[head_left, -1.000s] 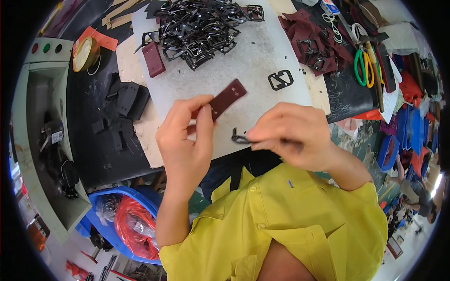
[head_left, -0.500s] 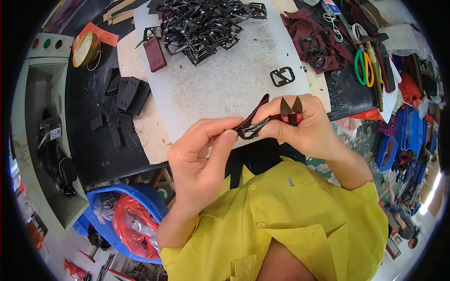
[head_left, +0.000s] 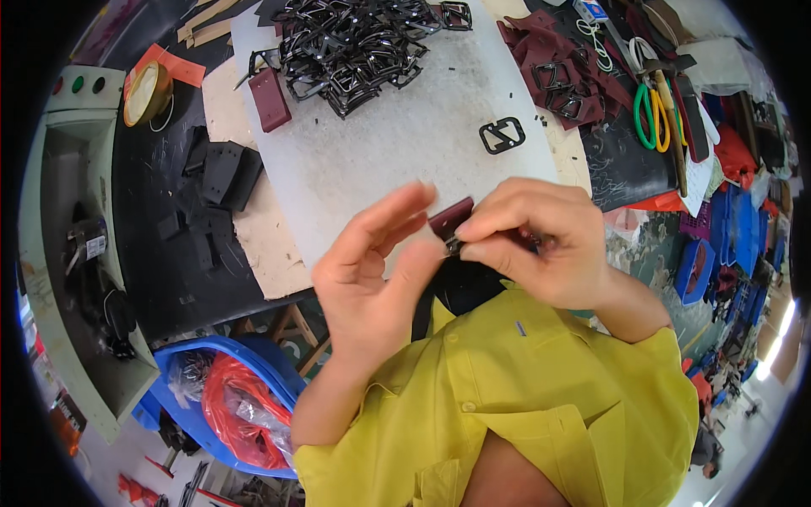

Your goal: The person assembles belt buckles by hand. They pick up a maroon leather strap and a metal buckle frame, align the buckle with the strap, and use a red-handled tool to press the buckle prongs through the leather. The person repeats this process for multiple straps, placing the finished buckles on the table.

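Over the table's near edge, my right hand [head_left: 541,241] pinches a maroon leather strip [head_left: 452,217] and a small dark metal buckle [head_left: 454,247] between thumb and fingertips. A bit of red and dark handle shows under its curled fingers; the blades of the thread snips are hidden now. My left hand [head_left: 372,262] is beside the strip, fingers stretched out and slightly blurred, its thumb close to the buckle. Whether that thumb touches it I cannot tell. Beyond my hands, a single flat black buckle [head_left: 503,135] lies on the white sheet [head_left: 372,160].
A heap of black buckles [head_left: 355,51] covers the sheet's far end, beside a maroon leather piece [head_left: 270,100]. Maroon straps with buckles [head_left: 562,80] lie at right, black pieces [head_left: 224,173] at left. Scissors with green and yellow handles [head_left: 650,118] are far right. A blue tub [head_left: 287,372] stands below left.
My left hand has let go of the strip and its fingers have spread. In my right hand the strip has turned, and the snips' blades have gone from sight.
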Demonstrator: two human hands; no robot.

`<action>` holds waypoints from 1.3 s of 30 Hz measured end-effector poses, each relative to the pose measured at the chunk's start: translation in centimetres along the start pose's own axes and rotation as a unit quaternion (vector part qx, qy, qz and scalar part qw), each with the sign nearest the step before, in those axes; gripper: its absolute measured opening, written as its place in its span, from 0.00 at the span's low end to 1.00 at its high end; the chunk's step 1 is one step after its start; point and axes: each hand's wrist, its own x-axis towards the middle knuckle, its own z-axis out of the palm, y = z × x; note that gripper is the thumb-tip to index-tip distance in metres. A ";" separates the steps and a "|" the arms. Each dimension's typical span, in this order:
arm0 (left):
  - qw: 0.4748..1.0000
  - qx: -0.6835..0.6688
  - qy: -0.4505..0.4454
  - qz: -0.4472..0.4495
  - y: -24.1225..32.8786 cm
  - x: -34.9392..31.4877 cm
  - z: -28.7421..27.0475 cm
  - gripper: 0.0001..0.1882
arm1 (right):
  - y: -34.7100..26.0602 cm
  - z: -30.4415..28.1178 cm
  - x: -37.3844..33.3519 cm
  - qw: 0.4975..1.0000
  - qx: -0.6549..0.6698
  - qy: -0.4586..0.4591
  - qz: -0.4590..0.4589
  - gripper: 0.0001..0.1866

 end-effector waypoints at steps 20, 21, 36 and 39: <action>0.997 0.053 -0.059 0.014 0.0 -1.1 0.0 0.12 | 0.6 0.9 -0.8 0.942 0.229 0.044 0.243 0.13; 0.998 0.041 -0.057 -0.003 0.0 -1.1 0.0 0.12 | 0.8 0.6 -1.0 0.937 0.237 0.011 0.255 0.13; 0.997 0.064 -0.051 -0.004 0.0 -0.4 -0.5 0.10 | 0.7 0.5 -0.3 0.883 0.359 0.027 0.302 0.11; 0.999 0.020 0.010 -0.027 -0.2 -0.5 -0.5 0.09 | 0.8 1.0 -0.8 0.943 0.198 0.026 0.265 0.14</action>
